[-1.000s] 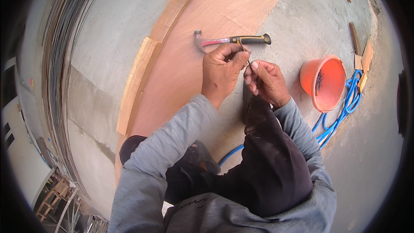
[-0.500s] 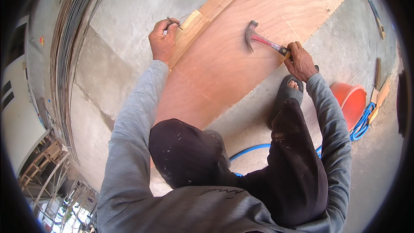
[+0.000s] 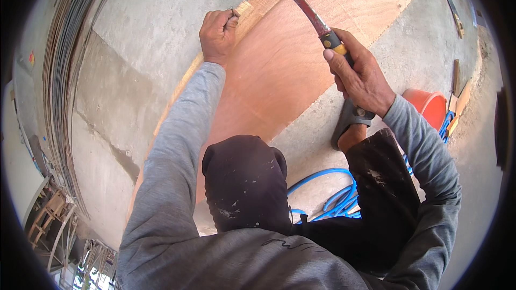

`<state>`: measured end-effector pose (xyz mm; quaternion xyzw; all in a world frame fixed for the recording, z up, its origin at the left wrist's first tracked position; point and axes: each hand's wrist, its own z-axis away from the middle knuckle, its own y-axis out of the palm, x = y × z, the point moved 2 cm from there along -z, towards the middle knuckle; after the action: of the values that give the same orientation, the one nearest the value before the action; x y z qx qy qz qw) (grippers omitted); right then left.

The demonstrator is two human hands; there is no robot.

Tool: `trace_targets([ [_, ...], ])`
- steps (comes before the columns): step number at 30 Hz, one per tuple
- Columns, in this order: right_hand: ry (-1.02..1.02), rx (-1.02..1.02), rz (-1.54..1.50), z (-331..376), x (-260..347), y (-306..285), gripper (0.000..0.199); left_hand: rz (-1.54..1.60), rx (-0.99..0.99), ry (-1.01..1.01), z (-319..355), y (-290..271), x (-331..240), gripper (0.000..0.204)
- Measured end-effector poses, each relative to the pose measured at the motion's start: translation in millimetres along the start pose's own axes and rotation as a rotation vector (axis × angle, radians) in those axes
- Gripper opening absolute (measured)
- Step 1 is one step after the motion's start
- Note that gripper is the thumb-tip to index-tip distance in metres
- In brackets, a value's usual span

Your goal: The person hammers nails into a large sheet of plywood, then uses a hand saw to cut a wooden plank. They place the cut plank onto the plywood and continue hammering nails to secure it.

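Observation:
My right hand (image 3: 361, 72) is wrapped round the dark and yellow grip of a claw hammer (image 3: 305, 4), raised with its head at the upper edge of the view. My left hand (image 3: 217, 35) is closed in a pinch over a pale wooden strip (image 3: 250, 17), a short dark nail tip (image 3: 235, 13) poking out by the fingers. How many nails it holds is hidden. The strip lies along the far-left edge of a reddish plywood sheet (image 3: 290, 70), which rests on the concrete floor in front of my knees.
Long thin steel bars (image 3: 59, 75) run along the left side. A blue hose (image 3: 333, 196) is coiled near my legs. To the right stands an orange bucket (image 3: 424, 104) near wood offcuts (image 3: 460, 99). My sandalled foot (image 3: 349, 129) is beside the plywood.
My right hand has lifted the hammer up and leftward from over the plywood, turning its head. My left hand has closed lower onto the strip with the nail. My body has leaned forward.

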<state>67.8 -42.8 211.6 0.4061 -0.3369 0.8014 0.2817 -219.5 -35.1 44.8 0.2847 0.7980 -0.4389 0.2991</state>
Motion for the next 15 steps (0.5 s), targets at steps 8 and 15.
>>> trace_targets([
  [8,0.031,-0.052,0.014,-7,3,76,0.038,-0.111,0.102,0.115,-1,5,-1,0.011],
  [15,-0.144,-0.404,-0.134,-3,6,84,0.037,-0.087,0.055,0.115,-2,5,-2,0.015],
])
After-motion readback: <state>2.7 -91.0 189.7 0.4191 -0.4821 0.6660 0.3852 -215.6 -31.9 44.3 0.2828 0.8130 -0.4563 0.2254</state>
